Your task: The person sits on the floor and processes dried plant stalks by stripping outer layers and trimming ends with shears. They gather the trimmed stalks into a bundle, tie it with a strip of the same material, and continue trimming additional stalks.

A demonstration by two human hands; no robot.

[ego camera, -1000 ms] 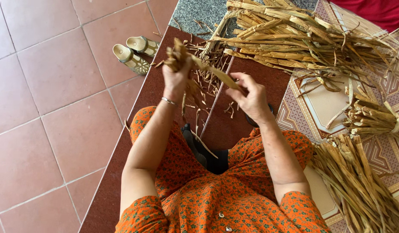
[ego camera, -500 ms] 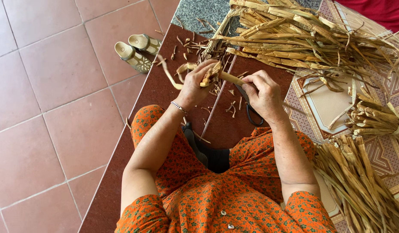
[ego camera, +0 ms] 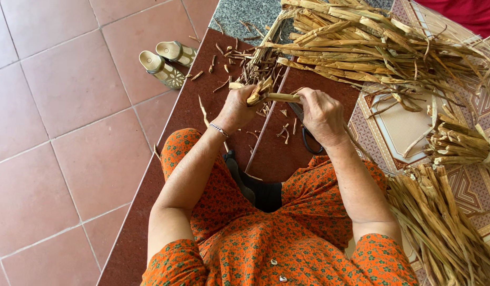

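Note:
My left hand (ego camera: 237,108) and my right hand (ego camera: 321,114) both grip one dried tan plant stalk (ego camera: 274,97), held level between them above the dark red floor strip. The stalk's frayed end sticks out by my left thumb. Black scissors (ego camera: 307,139) lie on the floor right under my right hand, partly hidden by it. A thin silver bracelet sits on my left wrist.
A big heap of dried stalks (ego camera: 372,45) lies ahead. More stalks (ego camera: 441,228) and a tied bundle (ego camera: 462,143) rest on a patterned mat (ego camera: 398,127) at right. A pair of sandals (ego camera: 165,61) stands on the tiles at left. Scraps litter the floor.
Both hands have come down and toward me with the stalk. My left hand, raised high a second ago, now holds the stalk level close to my right hand.

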